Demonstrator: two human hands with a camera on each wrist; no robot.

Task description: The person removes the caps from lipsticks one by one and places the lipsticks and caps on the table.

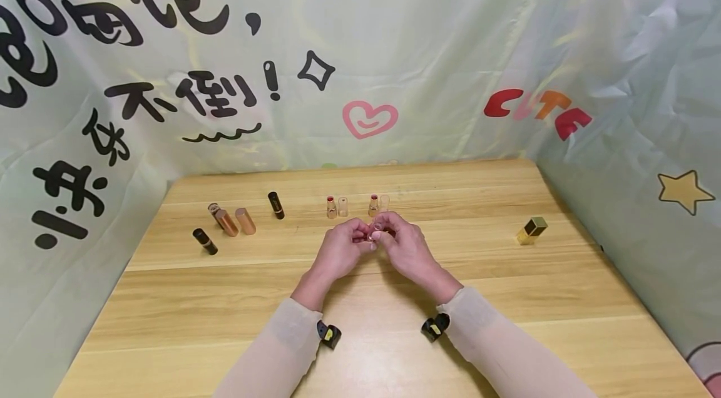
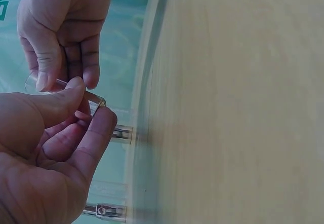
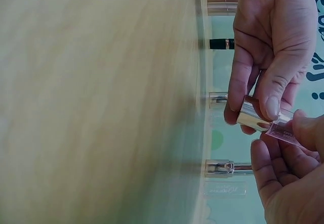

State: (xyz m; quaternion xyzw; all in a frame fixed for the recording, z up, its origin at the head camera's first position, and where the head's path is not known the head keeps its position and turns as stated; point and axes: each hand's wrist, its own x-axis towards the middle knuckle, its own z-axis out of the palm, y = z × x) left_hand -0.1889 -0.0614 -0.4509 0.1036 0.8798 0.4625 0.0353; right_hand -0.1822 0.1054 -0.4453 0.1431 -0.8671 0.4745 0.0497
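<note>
Both hands meet over the middle of the table, around one small lipstick. My left hand grips its shiny gold base between thumb and fingers, as the right wrist view shows. At the other end, my right hand pinches the clear cap with thumb and fingers. Base and cap lie in one line, meeting between the two hands; fingers partly cover the join. Just beyond stand two uncapped lipsticks with red tips, a left one and a right one, each beside its clear cap.
Toward the back left of the wooden table are a slanted black tube, another black tube and several rose-gold tubes. A gold lipstick with a dark cap stands at the right. Printed cloth encloses the back and sides.
</note>
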